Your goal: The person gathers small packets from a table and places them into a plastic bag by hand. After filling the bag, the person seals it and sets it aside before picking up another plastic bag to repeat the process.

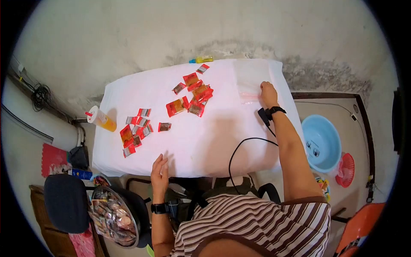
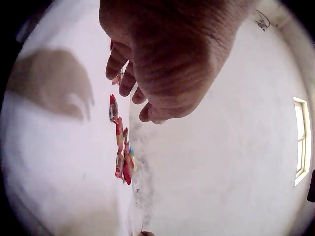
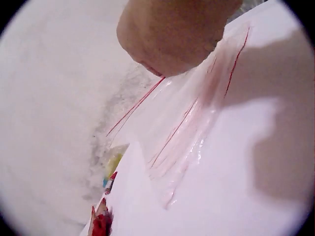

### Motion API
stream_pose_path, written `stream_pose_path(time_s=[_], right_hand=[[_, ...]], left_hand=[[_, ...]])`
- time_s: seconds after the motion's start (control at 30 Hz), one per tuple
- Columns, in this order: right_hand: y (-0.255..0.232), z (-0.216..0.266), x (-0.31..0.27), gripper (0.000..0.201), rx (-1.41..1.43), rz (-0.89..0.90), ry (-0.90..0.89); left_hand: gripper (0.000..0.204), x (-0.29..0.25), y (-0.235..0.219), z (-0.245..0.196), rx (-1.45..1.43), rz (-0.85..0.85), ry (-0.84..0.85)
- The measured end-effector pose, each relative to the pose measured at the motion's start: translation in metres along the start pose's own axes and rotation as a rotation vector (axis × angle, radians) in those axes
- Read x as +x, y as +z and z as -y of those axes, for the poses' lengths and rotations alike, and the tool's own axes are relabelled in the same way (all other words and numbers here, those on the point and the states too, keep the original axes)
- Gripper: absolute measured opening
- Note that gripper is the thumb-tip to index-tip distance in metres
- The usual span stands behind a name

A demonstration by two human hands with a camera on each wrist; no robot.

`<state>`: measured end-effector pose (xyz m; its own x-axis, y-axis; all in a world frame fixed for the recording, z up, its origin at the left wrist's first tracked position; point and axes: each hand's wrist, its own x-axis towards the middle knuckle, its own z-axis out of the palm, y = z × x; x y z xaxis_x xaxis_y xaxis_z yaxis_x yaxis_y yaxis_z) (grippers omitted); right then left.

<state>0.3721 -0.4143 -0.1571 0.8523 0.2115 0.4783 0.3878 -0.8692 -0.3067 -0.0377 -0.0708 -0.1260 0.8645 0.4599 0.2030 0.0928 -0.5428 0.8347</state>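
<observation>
Clear plastic bags (image 1: 251, 79) with reddish lines near their opening lie at the table's right end. My right hand (image 1: 269, 95) has its fingers bent at their right edge; in the right wrist view the hand (image 3: 172, 37) pinches a raised part of the film (image 3: 184, 132), fingertips mostly hidden. Above the table's front edge, my left hand (image 1: 160, 176) holds nothing, its fingers loosely spread, also in the left wrist view (image 2: 172, 64). Red-edged packets lie in a middle group (image 1: 177, 106) and a left group (image 1: 126, 136), with a single packet (image 1: 164, 127) between them.
A lidded cup (image 1: 102, 119) of orange drink stands at the left edge, and a yellow bottle (image 1: 203, 59) lies at the back. A black cable (image 1: 233, 159) crosses the front right. Beside the table are a blue basin (image 1: 332, 141) and a metal bowl (image 1: 136, 220) of packets.
</observation>
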Motion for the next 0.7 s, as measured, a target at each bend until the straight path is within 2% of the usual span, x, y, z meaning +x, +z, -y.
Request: stream_pose_path(time_s=[0.13, 0.2, 0.33, 0.43, 0.5, 0.7], right_hand=[[-0.002, 0.001, 0.002, 0.007, 0.038, -0.034, -0.037], [-0.004, 0.003, 0.002, 0.006, 0.032, 0.070, -0.025], [0.006, -0.007, -0.001, 0.008, 0.091, 0.069, -0.029], [0.008, -0.011, -0.002, 0.012, 0.089, 0.120, 0.029], [0.008, -0.011, -0.002, 0.016, 0.146, 0.119, 0.160], [0.013, -0.023, 0.003, 0.014, 0.237, 0.095, 0.265]], left_hand=[[0.026, -0.003, 0.001, 0.001, -0.066, 0.017, -0.055], [0.026, -0.004, 0.001, 0.004, -0.070, 0.029, -0.049], [0.027, -0.007, 0.001, 0.011, -0.045, 0.044, -0.039], [0.026, -0.009, 0.001, 0.013, -0.051, 0.013, 0.001], [0.026, -0.010, 0.000, 0.017, -0.074, 0.011, -0.011], [0.027, -0.011, 0.001, 0.019, -0.169, 0.027, -0.048]])
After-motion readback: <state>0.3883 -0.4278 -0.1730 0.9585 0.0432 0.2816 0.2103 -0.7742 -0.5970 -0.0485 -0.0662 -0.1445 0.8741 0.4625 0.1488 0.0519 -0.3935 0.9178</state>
